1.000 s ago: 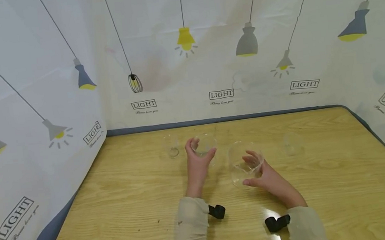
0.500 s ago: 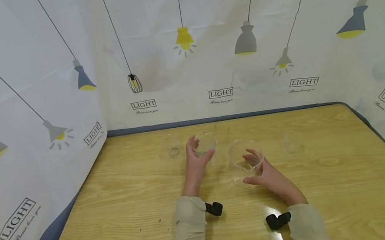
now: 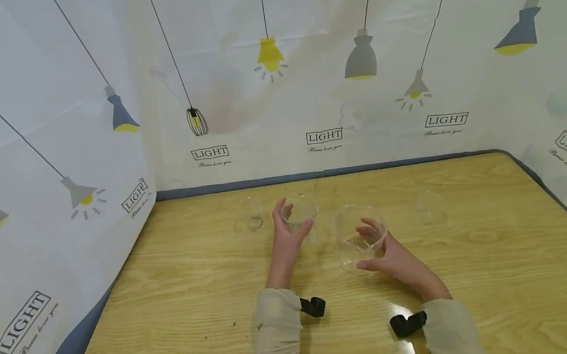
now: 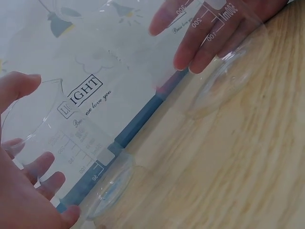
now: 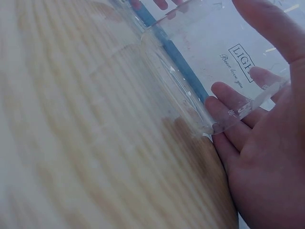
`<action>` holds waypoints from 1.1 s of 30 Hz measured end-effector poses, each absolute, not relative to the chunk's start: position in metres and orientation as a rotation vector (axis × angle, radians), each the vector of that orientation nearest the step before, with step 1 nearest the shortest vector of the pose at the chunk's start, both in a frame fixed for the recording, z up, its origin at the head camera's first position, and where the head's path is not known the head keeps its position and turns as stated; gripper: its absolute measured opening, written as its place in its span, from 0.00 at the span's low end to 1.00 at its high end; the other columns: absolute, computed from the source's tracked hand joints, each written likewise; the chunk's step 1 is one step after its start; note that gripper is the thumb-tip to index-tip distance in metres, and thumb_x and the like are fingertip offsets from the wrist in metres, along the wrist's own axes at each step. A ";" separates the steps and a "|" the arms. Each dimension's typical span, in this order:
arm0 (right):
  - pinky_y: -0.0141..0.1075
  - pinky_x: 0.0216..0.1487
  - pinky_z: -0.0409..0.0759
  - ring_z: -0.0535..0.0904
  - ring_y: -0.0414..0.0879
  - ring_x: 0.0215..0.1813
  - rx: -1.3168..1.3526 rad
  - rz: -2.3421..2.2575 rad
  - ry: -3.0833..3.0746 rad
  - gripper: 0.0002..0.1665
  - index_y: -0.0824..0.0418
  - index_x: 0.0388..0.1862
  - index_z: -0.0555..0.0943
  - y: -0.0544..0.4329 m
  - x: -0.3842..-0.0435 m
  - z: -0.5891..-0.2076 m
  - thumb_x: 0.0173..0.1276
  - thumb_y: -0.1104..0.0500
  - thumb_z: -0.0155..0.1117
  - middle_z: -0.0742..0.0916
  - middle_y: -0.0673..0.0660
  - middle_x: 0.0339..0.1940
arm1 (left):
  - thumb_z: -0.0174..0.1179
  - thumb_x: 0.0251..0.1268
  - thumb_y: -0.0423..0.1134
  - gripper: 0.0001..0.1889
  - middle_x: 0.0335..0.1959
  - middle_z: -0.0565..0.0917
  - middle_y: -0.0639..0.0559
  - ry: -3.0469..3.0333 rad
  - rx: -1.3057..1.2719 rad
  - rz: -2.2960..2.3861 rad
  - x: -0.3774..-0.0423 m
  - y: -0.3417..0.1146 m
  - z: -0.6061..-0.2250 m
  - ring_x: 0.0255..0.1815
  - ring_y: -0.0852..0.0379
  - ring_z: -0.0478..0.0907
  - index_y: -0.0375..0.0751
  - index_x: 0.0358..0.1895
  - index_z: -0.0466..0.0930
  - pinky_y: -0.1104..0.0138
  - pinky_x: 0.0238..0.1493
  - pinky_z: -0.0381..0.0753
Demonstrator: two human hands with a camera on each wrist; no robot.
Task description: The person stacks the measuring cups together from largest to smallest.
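My left hand [image 3: 288, 238] holds a small clear glass beaker [image 3: 305, 212] near the table's middle, thumb on one side and fingers on the other. Printed volume marks show on its wall in the left wrist view. Just to the right, a larger clear beaker [image 3: 352, 236] sits in the grasp of my right hand [image 3: 392, 257]. Its scale reads 500 ml in the left wrist view, seen through the glass [image 4: 221, 43]. In the right wrist view, my fingers lie against the large beaker's wall [image 5: 190, 62]. Both beakers look upright, on or very near the tabletop.
A small clear glass vessel [image 3: 253, 214] stands on the wooden table [image 3: 197, 288] left of my left hand. Another faint clear vessel [image 3: 425, 209] stands to the right. A lamp-patterned white curtain [image 3: 256, 105] borders the back and sides.
Both hands keep their hold and the beakers stay in place beside each other. The head view shifts only slightly.
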State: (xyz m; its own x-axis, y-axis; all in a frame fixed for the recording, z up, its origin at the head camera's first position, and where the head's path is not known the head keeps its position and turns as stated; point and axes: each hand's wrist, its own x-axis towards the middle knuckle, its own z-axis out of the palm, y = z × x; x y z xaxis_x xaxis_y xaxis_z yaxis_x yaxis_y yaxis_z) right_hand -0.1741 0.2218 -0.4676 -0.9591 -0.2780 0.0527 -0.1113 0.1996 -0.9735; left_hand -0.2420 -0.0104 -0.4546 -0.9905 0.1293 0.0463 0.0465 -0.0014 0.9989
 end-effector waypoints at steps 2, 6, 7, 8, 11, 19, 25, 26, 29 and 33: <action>0.59 0.62 0.43 0.51 0.58 0.67 -0.388 -1.875 2.315 0.53 0.57 0.69 0.48 0.221 -0.173 -0.464 0.51 0.64 0.69 0.61 0.64 0.67 | 0.63 0.52 0.49 0.41 0.67 0.55 0.54 2.193 0.189 2.172 -0.243 -0.009 -0.458 0.67 0.54 0.49 0.66 0.65 0.45 0.52 0.62 0.53; 0.58 0.62 0.43 0.51 0.56 0.68 -0.370 -1.859 2.324 0.52 0.55 0.69 0.47 0.222 -0.175 -0.471 0.52 0.64 0.68 0.61 0.62 0.67 | 0.65 0.49 0.51 0.44 0.66 0.56 0.56 2.221 0.185 2.172 -0.244 -0.005 -0.462 0.67 0.52 0.50 0.67 0.65 0.44 0.52 0.59 0.58; 0.58 0.62 0.43 0.52 0.55 0.68 -0.367 -1.852 2.330 0.52 0.55 0.69 0.47 0.222 -0.176 -0.473 0.52 0.64 0.68 0.62 0.61 0.67 | 0.66 0.48 0.51 0.45 0.66 0.56 0.56 2.234 0.180 2.166 -0.244 -0.004 -0.463 0.66 0.52 0.51 0.66 0.65 0.44 0.52 0.59 0.59; 0.58 0.62 0.44 0.52 0.55 0.68 -0.364 -1.848 2.337 0.52 0.54 0.69 0.47 0.223 -0.177 -0.476 0.52 0.63 0.69 0.62 0.60 0.67 | 0.66 0.48 0.51 0.45 0.65 0.56 0.56 2.246 0.168 2.159 -0.245 -0.003 -0.463 0.66 0.53 0.51 0.66 0.66 0.44 0.52 0.58 0.60; 0.58 0.62 0.44 0.52 0.54 0.68 -0.369 -1.827 2.365 0.52 0.53 0.69 0.47 0.224 -0.180 -0.482 0.52 0.61 0.69 0.63 0.58 0.67 | 0.66 0.48 0.50 0.45 0.65 0.57 0.57 2.269 0.134 2.141 -0.247 -0.002 -0.464 0.66 0.54 0.52 0.64 0.66 0.44 0.53 0.58 0.61; 0.58 0.62 0.44 0.53 0.53 0.67 -0.340 -1.833 2.364 0.53 0.48 0.69 0.48 0.225 -0.180 -0.485 0.51 0.59 0.70 0.63 0.56 0.67 | 0.67 0.48 0.47 0.46 0.65 0.58 0.54 2.254 0.107 2.134 -0.249 -0.002 -0.463 0.66 0.53 0.52 0.58 0.67 0.44 0.52 0.59 0.60; 0.58 0.62 0.43 0.53 0.55 0.67 -0.337 -1.845 2.346 0.53 0.53 0.69 0.48 0.222 -0.175 -0.473 0.51 0.62 0.70 0.63 0.60 0.67 | 0.67 0.46 0.51 0.45 0.64 0.61 0.57 2.293 0.154 2.098 -0.248 -0.006 -0.463 0.65 0.58 0.53 0.59 0.66 0.48 0.54 0.62 0.56; 0.58 0.62 0.43 0.52 0.56 0.67 -0.340 -1.848 2.339 0.53 0.53 0.69 0.48 0.221 -0.174 -0.469 0.51 0.63 0.69 0.62 0.61 0.67 | 0.67 0.46 0.51 0.44 0.64 0.61 0.57 2.297 0.168 2.098 -0.248 -0.007 -0.463 0.65 0.58 0.54 0.58 0.66 0.48 0.54 0.62 0.55; 0.59 0.62 0.43 0.52 0.58 0.67 -0.351 -1.844 2.336 0.52 0.54 0.69 0.48 0.219 -0.170 -0.460 0.51 0.64 0.69 0.61 0.64 0.67 | 0.66 0.47 0.51 0.43 0.64 0.62 0.56 2.315 0.198 2.091 -0.248 -0.009 -0.463 0.65 0.59 0.54 0.59 0.65 0.49 0.55 0.63 0.53; 0.59 0.62 0.44 0.52 0.59 0.67 -0.353 -1.822 2.344 0.52 0.54 0.69 0.47 0.217 -0.169 -0.455 0.52 0.65 0.68 0.61 0.65 0.67 | 0.66 0.47 0.50 0.42 0.64 0.62 0.56 2.327 0.210 2.086 -0.248 -0.010 -0.462 0.65 0.59 0.55 0.60 0.65 0.50 0.56 0.64 0.52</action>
State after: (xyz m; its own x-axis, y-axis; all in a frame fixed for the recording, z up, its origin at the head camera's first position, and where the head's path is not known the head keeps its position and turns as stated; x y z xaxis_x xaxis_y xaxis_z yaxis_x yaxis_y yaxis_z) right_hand -0.1688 0.2170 -0.4550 -0.9608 -0.2760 0.0247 -0.0920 0.2338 -0.9679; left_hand -0.2475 -0.0100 -0.4624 -0.9910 0.1060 0.0818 0.0929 0.1040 0.9902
